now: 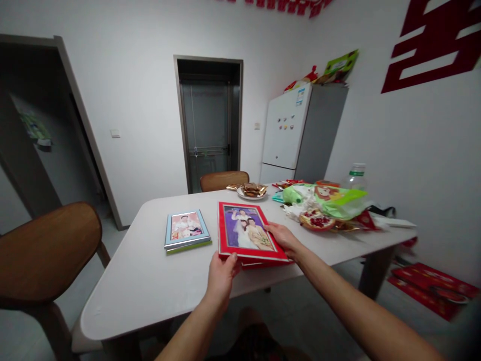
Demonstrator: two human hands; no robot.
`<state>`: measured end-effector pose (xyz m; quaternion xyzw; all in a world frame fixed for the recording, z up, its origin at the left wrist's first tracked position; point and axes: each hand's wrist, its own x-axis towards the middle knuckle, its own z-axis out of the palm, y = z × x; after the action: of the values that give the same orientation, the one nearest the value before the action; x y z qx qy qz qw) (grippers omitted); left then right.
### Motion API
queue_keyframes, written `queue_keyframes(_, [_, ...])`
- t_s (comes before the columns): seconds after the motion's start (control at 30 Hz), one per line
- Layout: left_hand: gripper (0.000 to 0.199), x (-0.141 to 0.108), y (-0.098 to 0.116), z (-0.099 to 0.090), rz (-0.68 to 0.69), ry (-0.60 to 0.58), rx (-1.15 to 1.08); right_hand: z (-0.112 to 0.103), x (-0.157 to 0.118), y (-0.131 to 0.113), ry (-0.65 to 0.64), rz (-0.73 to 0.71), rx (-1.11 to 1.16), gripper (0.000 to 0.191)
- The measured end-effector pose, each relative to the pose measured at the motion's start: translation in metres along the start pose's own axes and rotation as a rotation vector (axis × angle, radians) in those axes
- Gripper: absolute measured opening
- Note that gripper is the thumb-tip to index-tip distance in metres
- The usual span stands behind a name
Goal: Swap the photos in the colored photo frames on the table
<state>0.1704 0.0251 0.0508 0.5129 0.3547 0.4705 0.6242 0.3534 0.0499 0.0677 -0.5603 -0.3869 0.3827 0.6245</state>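
Note:
A red picture frame point(226, 243) with a photo of several people lies tilted over another red-edged item at the table's front edge. My left hand point(222, 273) grips its lower left corner, thumb on the front edge. On the right side, my right hand point(281, 238) holds the frame's edge, the fingers partly hidden beneath it. To the left, a light blue picture frame point(205, 229) rests on top of a green-edged one point(190, 246), apart from both hands.
On the white table point(150, 281) are a plate of wrapped snacks point(252, 190), a green bag point(326, 198), a cut pomegranate point(316, 219) and a clear bottle point(355, 176). Wooden chairs point(48, 250) stand left and behind. Red bags point(432, 286) lie on the floor at right.

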Motion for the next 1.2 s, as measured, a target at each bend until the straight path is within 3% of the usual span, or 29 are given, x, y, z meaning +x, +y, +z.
queue_keyframes(0.1, [0.027, 0.018, -0.030, 0.011, -0.073, -0.011, 0.157, -0.018, 0.009, 0.002, -0.009, 0.010, -0.186, 0.015])
queue_keyframes(0.23, [0.013, 0.040, -0.057, 0.010, -0.090, 0.031, 0.419, -0.022, 0.007, 0.006, 0.002, -0.008, -0.408, 0.019])
queue_keyframes(0.33, [0.009, 0.048, -0.059, 0.002, -0.053, 0.044, 0.578, -0.022, 0.009, 0.003, 0.022, -0.027, -0.581, 0.026])
queue_keyframes(0.47, [0.019, 0.049, -0.046, -0.017, 0.010, 0.003, 0.681, -0.018, 0.013, -0.007, 0.099, -0.074, -0.793, 0.028])
queue_keyframes(0.57, [0.029, 0.050, -0.035, -0.043, 0.023, -0.044, 0.704, 0.005, 0.009, -0.007, 0.111, -0.163, -0.914, 0.031])
queue_keyframes(0.63, [0.033, 0.051, -0.030, -0.064, 0.015, -0.052, 0.717, 0.037, 0.008, -0.001, 0.047, -0.229, -0.962, 0.031])
queue_keyframes(0.67, [0.034, 0.052, -0.028, -0.073, 0.012, -0.034, 0.719, 0.057, 0.009, 0.004, -0.027, -0.287, -0.991, 0.030])
queue_keyframes(0.73, [0.030, 0.050, -0.023, -0.089, -0.022, 0.063, 0.594, 0.098, 0.015, 0.017, -0.313, -0.588, -1.191, 0.035])
queue_keyframes(0.87, [0.012, 0.037, -0.009, -0.103, -0.190, 0.192, 0.239, 0.159, 0.029, 0.042, -0.395, -0.570, -1.255, 0.041])
queue_keyframes(0.93, [0.011, 0.031, -0.002, -0.103, -0.265, 0.243, 0.113, 0.172, 0.033, 0.049, -0.401, -0.573, -1.313, 0.029])
queue_keyframes(1.03, [0.016, 0.030, 0.005, -0.104, -0.377, 0.313, 0.005, 0.174, 0.029, 0.053, -0.411, -0.708, -1.333, 0.024])
queue_keyframes(1.2, [0.024, 0.031, 0.008, -0.111, -0.416, 0.433, -0.228, 0.166, -0.009, 0.041, -0.456, -0.870, -1.257, 0.020])
